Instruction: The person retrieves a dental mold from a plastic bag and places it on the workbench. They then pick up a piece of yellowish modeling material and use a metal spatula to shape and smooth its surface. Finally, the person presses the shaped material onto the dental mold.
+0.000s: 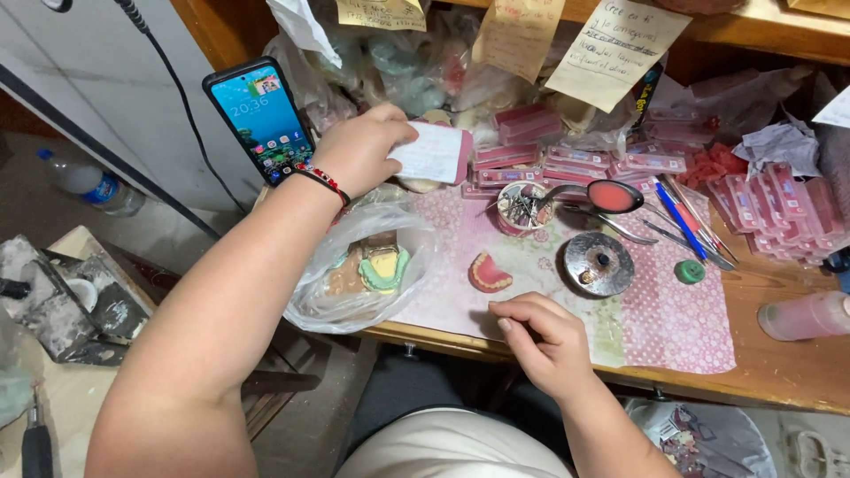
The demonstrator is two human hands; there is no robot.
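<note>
Our left hand (359,146) grips a flat pink-edged paper card (436,152). Our right hand (540,341) rests loosely curled, holding nothing, just below the glossy pink wax denture (488,273).

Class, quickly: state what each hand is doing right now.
Left hand: closed on a small white paper slip.
Right hand: loosely curled, resting on the patterned mat; holds nothing visible.

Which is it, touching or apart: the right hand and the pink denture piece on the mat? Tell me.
Apart. The head view shows a strip of patterned mat between the right hand and the pink denture piece.
</note>
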